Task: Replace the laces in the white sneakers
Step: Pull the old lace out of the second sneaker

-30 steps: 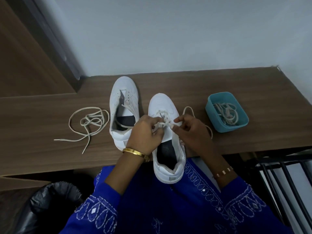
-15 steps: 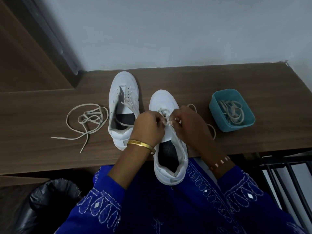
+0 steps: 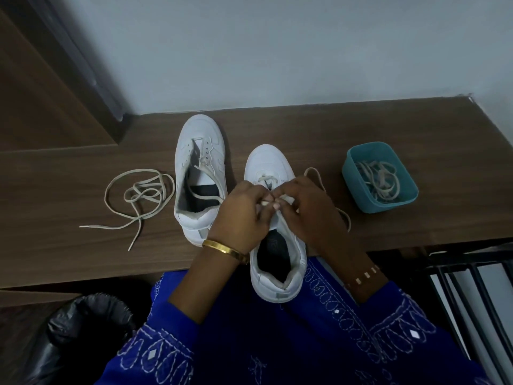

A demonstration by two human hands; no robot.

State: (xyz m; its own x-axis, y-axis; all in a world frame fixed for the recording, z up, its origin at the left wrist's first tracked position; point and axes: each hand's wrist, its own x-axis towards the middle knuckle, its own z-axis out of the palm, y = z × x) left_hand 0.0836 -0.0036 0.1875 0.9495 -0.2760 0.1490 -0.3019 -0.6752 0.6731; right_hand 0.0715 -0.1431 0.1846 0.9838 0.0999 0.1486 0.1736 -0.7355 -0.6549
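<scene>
Your left hand and right hand both pinch the lace over the near sneaker, whose heel overhangs the counter edge

You're in a home, likely a room corner or entry. A wooden desk meets a plain painted wall, with a black-bagged bin below and a metal rack alongside.
</scene>
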